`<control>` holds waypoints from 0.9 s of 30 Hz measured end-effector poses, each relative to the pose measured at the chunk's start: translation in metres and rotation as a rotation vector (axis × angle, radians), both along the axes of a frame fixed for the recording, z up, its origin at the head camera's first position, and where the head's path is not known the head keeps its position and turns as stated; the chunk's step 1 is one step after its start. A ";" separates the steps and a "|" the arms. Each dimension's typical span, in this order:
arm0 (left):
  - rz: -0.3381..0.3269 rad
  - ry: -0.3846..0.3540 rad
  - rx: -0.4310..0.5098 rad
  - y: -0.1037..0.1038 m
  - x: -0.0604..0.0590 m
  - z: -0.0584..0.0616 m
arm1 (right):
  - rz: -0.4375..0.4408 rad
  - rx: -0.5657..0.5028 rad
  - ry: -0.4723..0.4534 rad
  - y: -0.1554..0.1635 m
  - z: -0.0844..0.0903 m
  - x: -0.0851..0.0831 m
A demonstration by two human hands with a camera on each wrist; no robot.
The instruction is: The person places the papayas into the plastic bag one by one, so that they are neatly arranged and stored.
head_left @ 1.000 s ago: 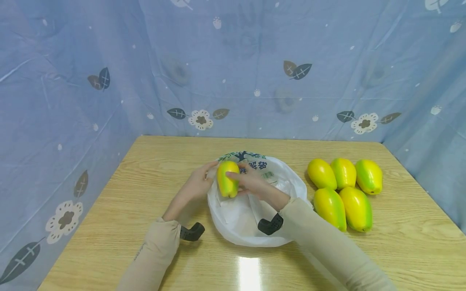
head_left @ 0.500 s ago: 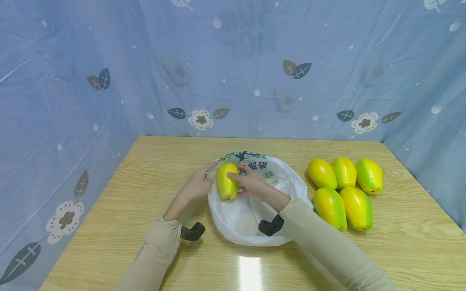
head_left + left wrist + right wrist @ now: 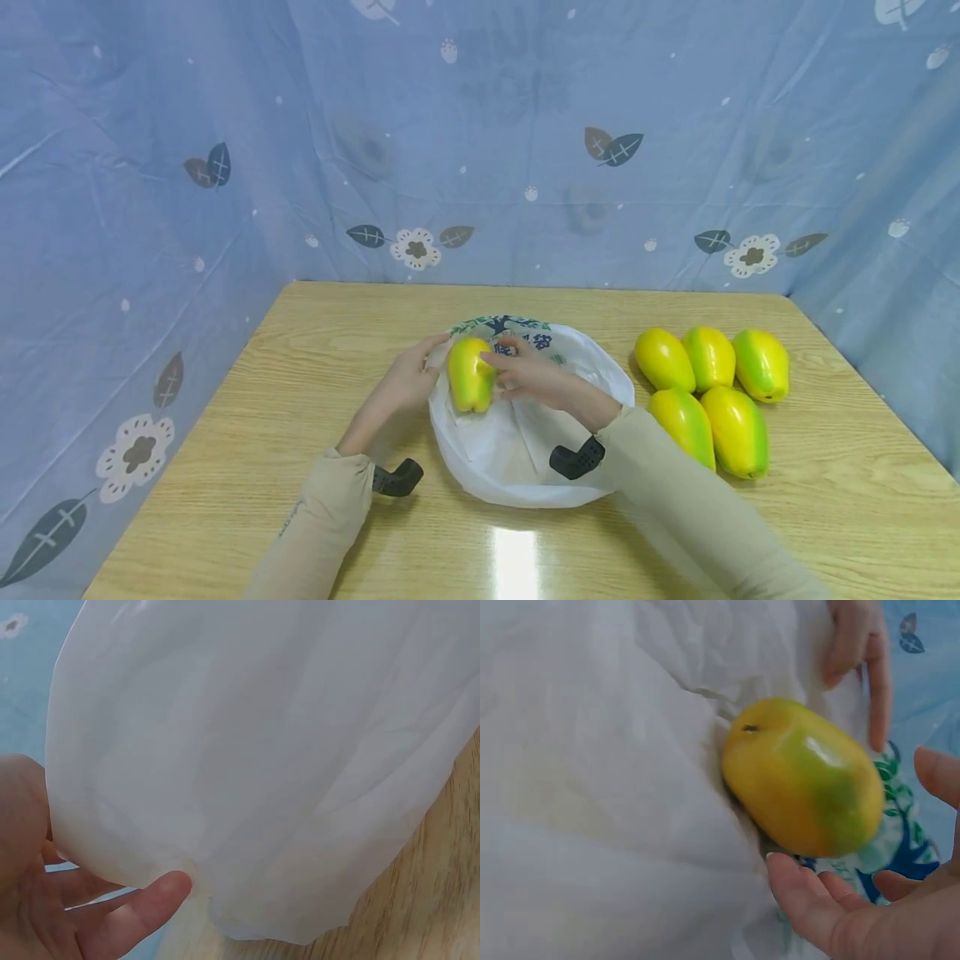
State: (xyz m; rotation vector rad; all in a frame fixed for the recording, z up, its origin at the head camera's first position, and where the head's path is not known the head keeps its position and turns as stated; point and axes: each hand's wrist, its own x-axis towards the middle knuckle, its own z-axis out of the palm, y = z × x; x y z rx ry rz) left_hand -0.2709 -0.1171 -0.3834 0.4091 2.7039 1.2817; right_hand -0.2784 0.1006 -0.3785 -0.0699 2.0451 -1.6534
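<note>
A white plastic bag [image 3: 517, 487] with a printed tree lies wide open on the table. Inside its left part rests a yellow-green papaya [image 3: 470, 379], seen close in the right wrist view [image 3: 802, 780]. My left hand [image 3: 405, 379] holds the bag's left rim; the left wrist view has the thumb [image 3: 154, 907] against the outside of the plastic, the other fingers partly behind it. My right hand [image 3: 540, 375] is just right of the papaya, its fingers spread and slightly bent. In the right wrist view a fingertip is close beside the fruit, and nothing is gripped.
Several more papayas [image 3: 738, 433] lie grouped in two rows on the wooden table [image 3: 300, 350], right of the bag. A blue patterned curtain [image 3: 480, 150] hangs behind and along the sides. A black device [image 3: 577, 458] sits at each wrist.
My right hand has let go of the papaya and drawn slightly to the right. The papaya has settled a little lower in the bag. My left hand stays at the rim.
</note>
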 end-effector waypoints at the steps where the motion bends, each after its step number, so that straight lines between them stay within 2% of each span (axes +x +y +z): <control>1: -0.001 0.002 -0.004 0.000 -0.001 0.000 | -0.001 0.011 0.004 0.004 0.002 0.001; 5: 0.002 -0.028 -0.001 0.002 -0.001 0.001 | 0.037 -0.006 0.025 0.027 0.008 0.007; 10: -0.002 -0.043 -0.016 0.000 -0.002 0.005 | 0.065 -0.093 0.040 0.057 0.021 0.015; 18: -0.007 -0.035 -0.009 -0.002 -0.003 0.006 | -0.030 -0.191 0.044 0.102 0.045 0.022; 27: 0.002 -0.042 -0.003 -0.003 -0.003 0.010 | -0.050 -0.203 0.083 0.142 0.055 0.030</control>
